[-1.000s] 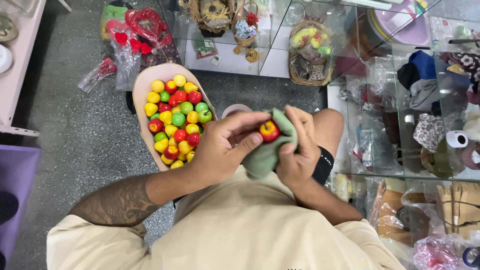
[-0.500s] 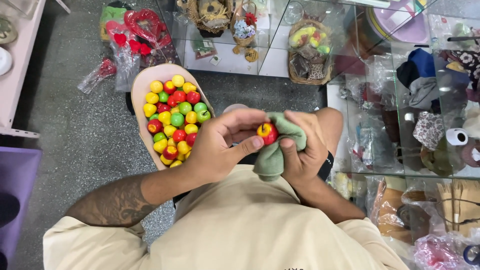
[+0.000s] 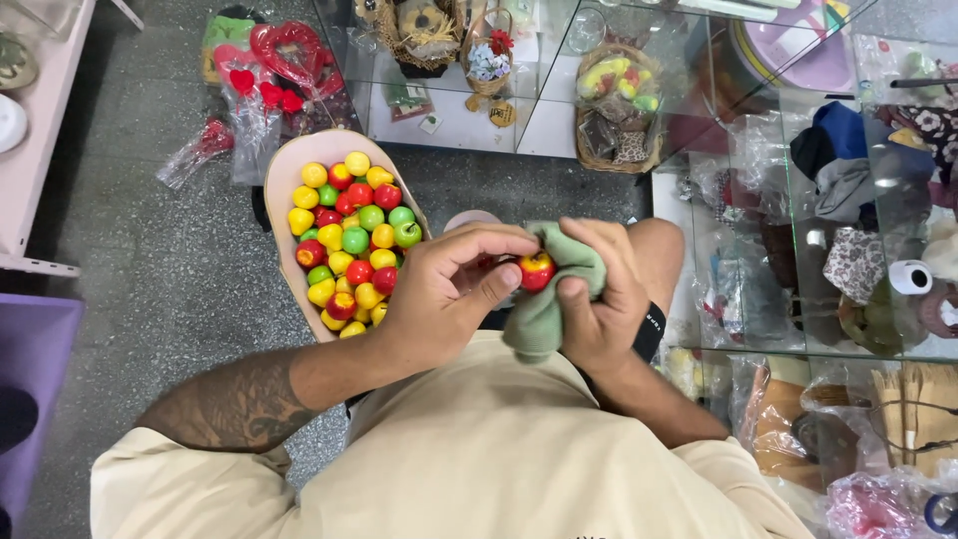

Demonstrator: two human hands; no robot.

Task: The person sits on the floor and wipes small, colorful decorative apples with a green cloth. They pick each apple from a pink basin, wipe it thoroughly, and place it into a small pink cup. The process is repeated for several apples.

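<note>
My left hand [image 3: 449, 289] pinches a small red and yellow toy apple [image 3: 536, 269] between thumb and fingers. My right hand [image 3: 599, 299] holds a folded green cloth [image 3: 544, 309] pressed against that apple. Both hands are close to my chest, above my knee. To the left of them stands a pale pink oval tray [image 3: 284, 195] on the grey floor, filled with several small red, yellow and green toy apples [image 3: 351, 240].
A glass display case [image 3: 798, 200] with fabric items and a wicker basket [image 3: 619, 110] stands ahead and to the right. Red heart decorations in plastic wrap [image 3: 269, 70] lie on the floor behind the tray. A pink shelf edge [image 3: 40, 150] is at the far left.
The hands have turned the apple slightly against the cloth and shifted a little; the tray has not moved.
</note>
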